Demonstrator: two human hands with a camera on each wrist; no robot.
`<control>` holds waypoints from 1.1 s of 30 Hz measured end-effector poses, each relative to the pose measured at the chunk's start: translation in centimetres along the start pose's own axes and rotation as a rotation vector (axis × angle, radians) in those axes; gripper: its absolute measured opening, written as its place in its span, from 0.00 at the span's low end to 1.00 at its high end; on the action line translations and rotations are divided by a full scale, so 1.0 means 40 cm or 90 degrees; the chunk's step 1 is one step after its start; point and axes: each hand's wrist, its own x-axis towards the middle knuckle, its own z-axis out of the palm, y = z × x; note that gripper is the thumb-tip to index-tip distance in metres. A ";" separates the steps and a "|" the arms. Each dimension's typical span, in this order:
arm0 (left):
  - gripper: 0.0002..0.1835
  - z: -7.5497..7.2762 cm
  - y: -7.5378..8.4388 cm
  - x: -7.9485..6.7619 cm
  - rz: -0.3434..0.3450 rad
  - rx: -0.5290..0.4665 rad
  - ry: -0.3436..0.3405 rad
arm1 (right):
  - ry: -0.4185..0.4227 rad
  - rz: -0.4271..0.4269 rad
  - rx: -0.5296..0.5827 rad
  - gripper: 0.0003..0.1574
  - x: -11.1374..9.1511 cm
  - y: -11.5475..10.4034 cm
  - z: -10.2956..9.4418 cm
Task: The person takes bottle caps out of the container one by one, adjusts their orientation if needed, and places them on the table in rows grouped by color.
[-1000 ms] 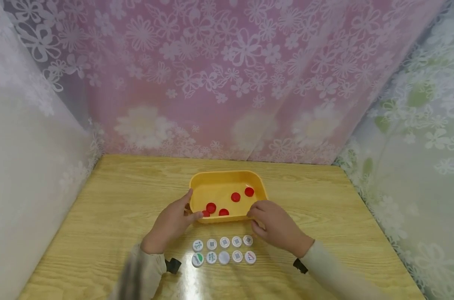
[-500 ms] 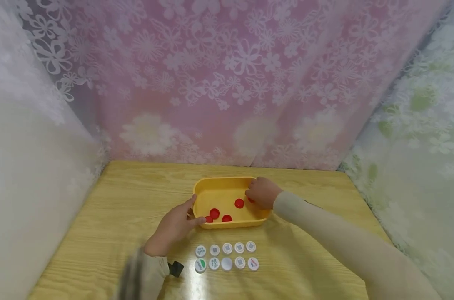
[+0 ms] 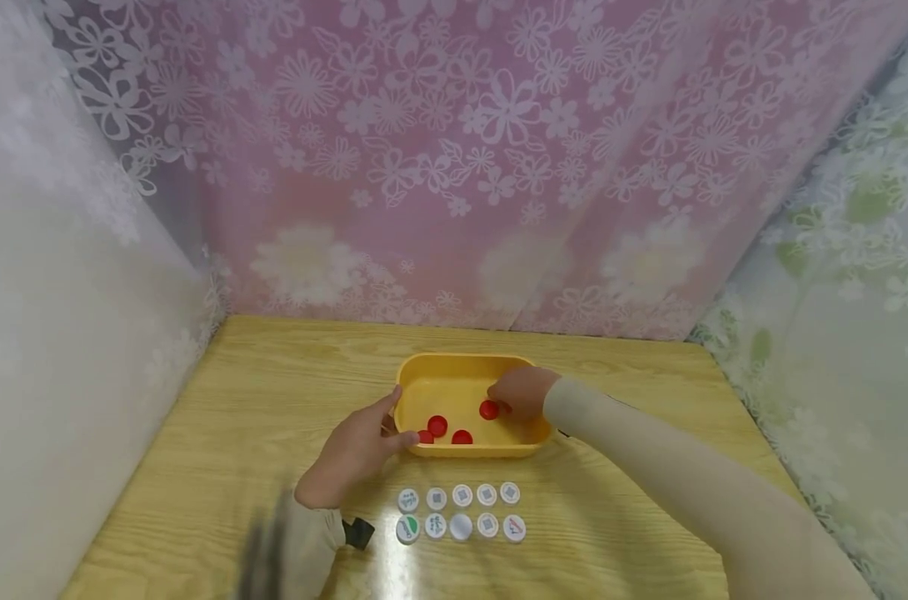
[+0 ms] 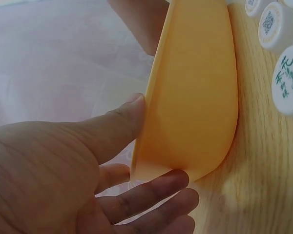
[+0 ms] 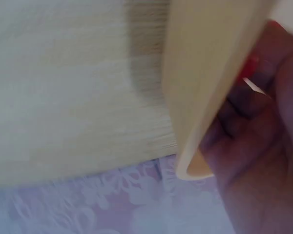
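A yellow plastic basin (image 3: 469, 452) stands on the wooden table. My left hand (image 3: 355, 457) holds its left front corner, thumb at the rim and fingers along the outer wall (image 4: 195, 83). Inside, at the right end, my right hand (image 3: 525, 392) reaches down with bent fingers. A red bottle cap (image 3: 488, 409) shows right at its fingertips. In the right wrist view, a bit of red cap (image 5: 250, 67) shows between the fingers, partly hidden by the basin wall. More red caps (image 3: 462, 437) lie along the basin's front, one close to the left thumb.
Two rows of white bottle caps (image 3: 461, 527) lie on the table (image 3: 274, 400) in front of the basin, some with printed codes or green lettering. Floral cloth (image 3: 454, 167) hangs behind the table and along both sides.
My right hand has moved from the basin's front rim to inside its right end, where a red cap is now covered by the hand. The left hand keeps its hold.
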 end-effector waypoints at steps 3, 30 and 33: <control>0.45 -0.002 -0.002 0.000 -0.004 -0.003 -0.004 | -0.014 -0.112 -0.087 0.14 0.002 0.028 -0.001; 0.46 0.002 -0.006 -0.007 -0.003 0.013 0.013 | 0.115 -0.102 -0.166 0.10 -0.048 0.006 0.036; 0.46 0.003 -0.004 -0.007 0.002 0.009 0.011 | 0.102 -0.116 -0.139 0.11 -0.048 0.010 0.043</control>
